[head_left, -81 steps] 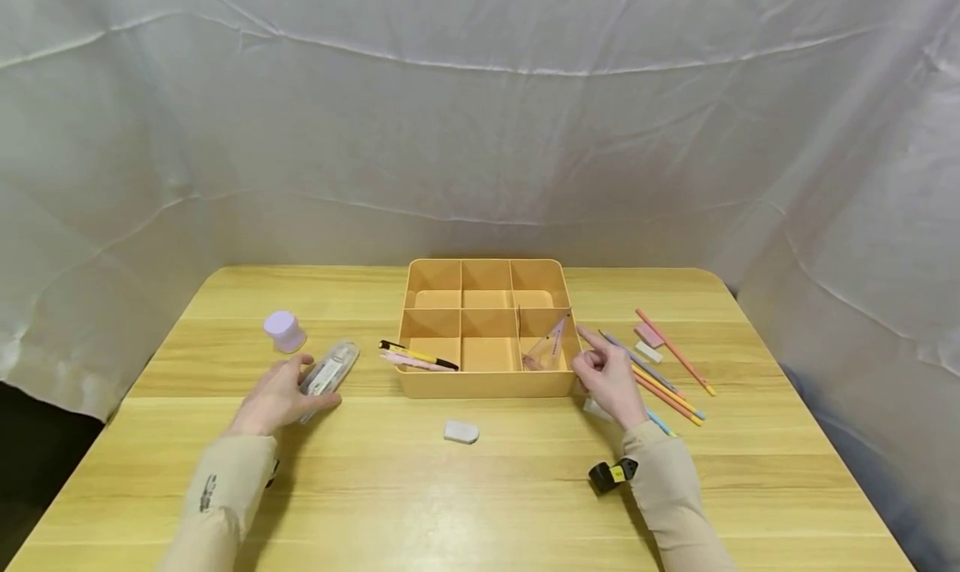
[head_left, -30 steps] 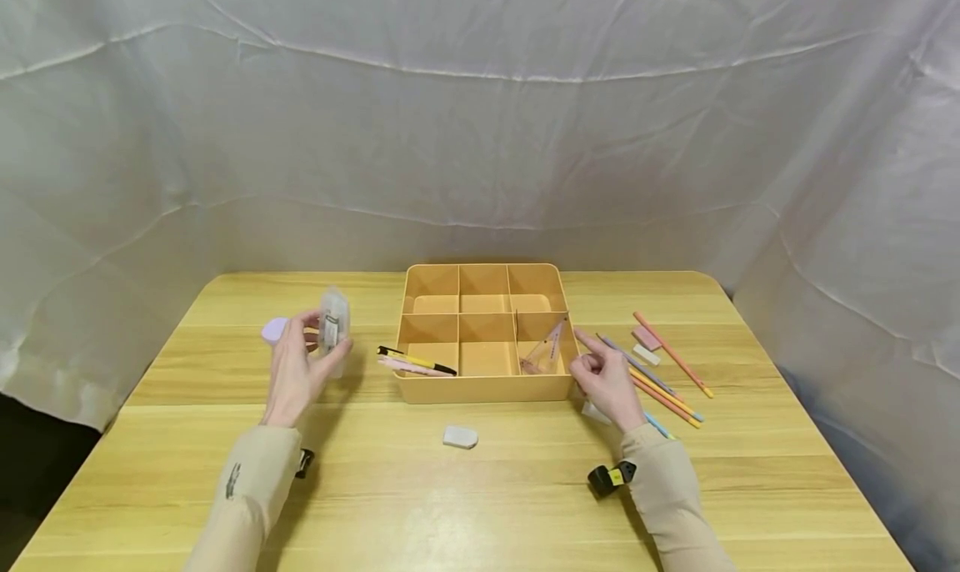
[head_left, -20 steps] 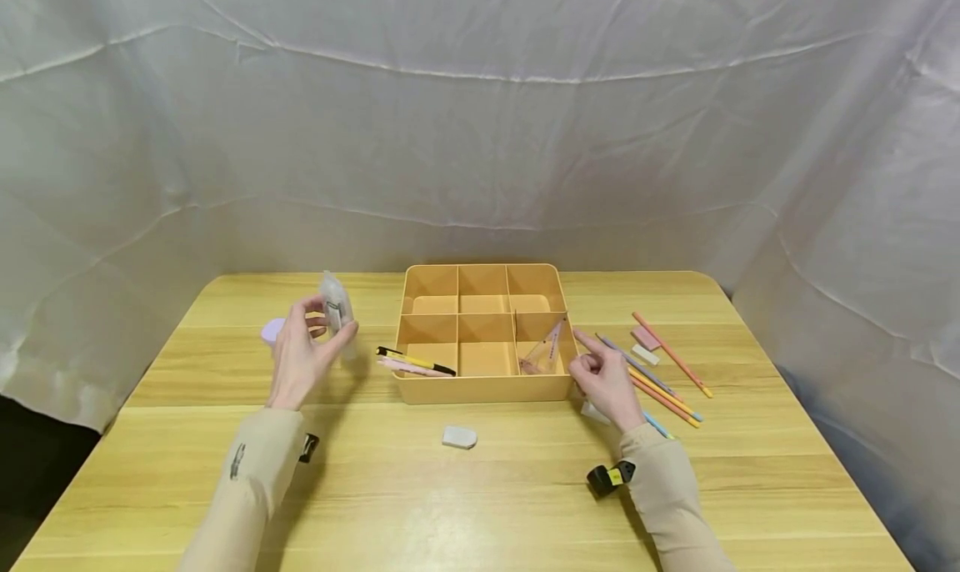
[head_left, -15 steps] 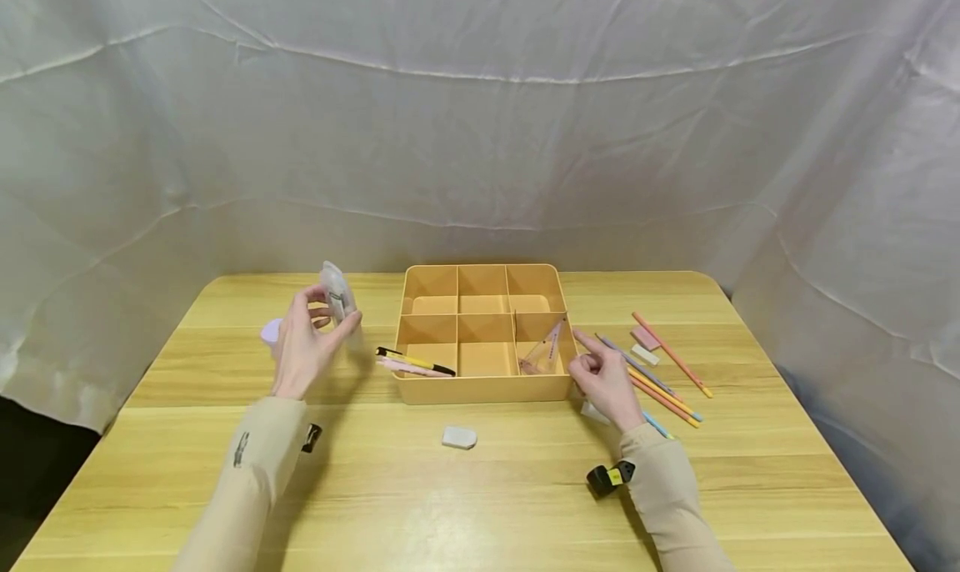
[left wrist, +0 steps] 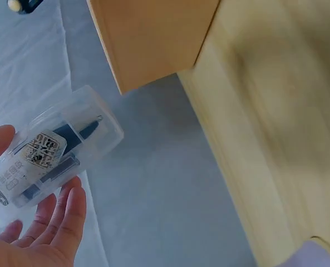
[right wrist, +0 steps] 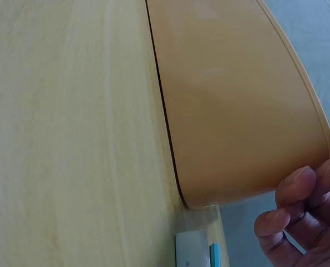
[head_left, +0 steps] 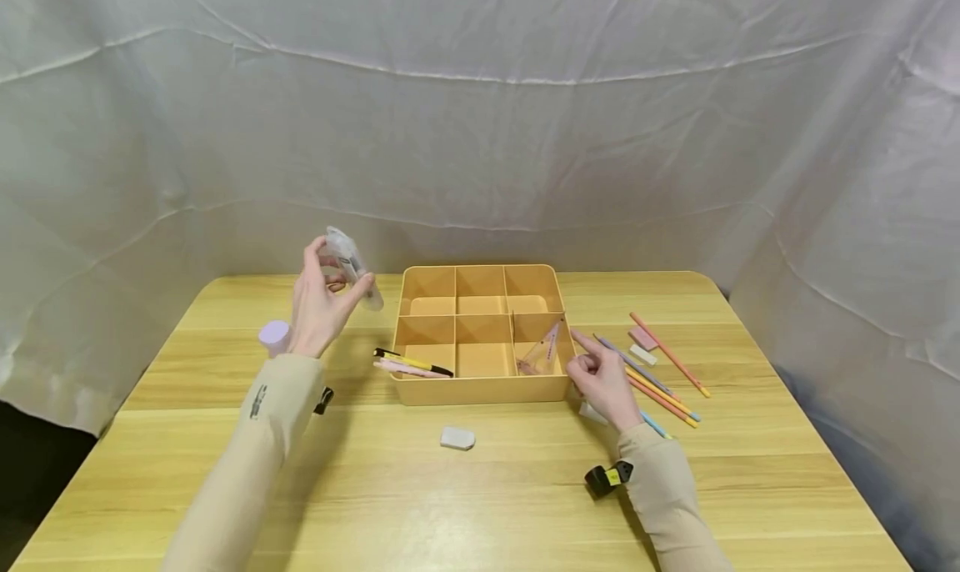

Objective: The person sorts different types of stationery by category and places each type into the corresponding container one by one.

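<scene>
Raised above the left part of the table, my left hand (head_left: 318, 305) holds a clear plastic case (head_left: 352, 263) between thumb and fingers. In the left wrist view the case (left wrist: 59, 150) has a label with a square code, and a dark pointed tool shows inside. The case is tilted, to the left of the orange six-compartment organizer box (head_left: 483, 391). My right hand (head_left: 606, 382) touches the box's front right corner from outside, its index finger extended along the right side and the others curled. Transparent set squares (head_left: 543, 351) stand in the front right compartment.
A yellow-black pen (head_left: 412, 362) and a pink pen (head_left: 405, 369) lie across the box's front left corner. A grey-white eraser (head_left: 457, 438) lies in front. Several pencils (head_left: 667, 397) and a pink eraser (head_left: 642, 337) lie at right; a lilac spool-shaped object (head_left: 275, 336) stands at left.
My left hand has picked the clear case off the table, raised it and carried it rightward, away from the lilac object. My right hand stays at the box's corner.
</scene>
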A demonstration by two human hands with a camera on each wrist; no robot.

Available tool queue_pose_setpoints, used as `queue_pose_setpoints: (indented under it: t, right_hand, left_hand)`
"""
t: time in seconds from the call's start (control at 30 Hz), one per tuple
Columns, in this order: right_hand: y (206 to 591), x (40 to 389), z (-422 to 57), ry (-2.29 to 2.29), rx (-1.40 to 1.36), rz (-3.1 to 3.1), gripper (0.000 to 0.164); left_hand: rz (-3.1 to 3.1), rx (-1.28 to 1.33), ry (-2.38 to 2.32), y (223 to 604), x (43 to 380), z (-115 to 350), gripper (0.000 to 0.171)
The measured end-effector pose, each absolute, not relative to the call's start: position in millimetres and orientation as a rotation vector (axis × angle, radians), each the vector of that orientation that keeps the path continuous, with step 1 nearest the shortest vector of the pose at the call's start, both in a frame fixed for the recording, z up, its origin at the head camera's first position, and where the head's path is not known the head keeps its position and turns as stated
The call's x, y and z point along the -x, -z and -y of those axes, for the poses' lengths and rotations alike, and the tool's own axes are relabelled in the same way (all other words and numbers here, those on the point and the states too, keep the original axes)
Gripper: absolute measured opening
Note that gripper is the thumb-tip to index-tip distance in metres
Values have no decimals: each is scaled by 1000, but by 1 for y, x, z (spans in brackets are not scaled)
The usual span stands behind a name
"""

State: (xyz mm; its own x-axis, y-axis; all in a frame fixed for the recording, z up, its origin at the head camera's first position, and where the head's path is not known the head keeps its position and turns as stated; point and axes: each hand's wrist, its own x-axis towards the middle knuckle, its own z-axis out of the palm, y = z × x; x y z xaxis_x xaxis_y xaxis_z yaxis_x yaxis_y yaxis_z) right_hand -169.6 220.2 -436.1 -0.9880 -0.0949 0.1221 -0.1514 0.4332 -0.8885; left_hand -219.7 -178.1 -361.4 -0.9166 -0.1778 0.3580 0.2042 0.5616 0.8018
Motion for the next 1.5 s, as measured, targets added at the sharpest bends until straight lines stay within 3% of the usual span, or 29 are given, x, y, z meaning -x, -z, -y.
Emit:
queue_pose_setpoints:
  t: [0.2, 0.9, 1.17, 1.5]
  right_hand:
    - [436, 170, -219, -1614, -228, 2611, 60]
    - [439, 170, -218, -1648, -214, 2602, 60]
    - [439, 170, -216, -1638, -212, 2611, 60]
    - [438, 171, -217, -1644, -225, 2604, 60]
  left_hand:
    - [2425, 74, 1249, 353, 234, 168, 87]
    - [2774, -6, 1022, 334, 264, 129, 69]
    - [2993, 39, 889, 340, 267, 125, 53]
    - [3120, 115, 749, 342, 270, 116, 55]
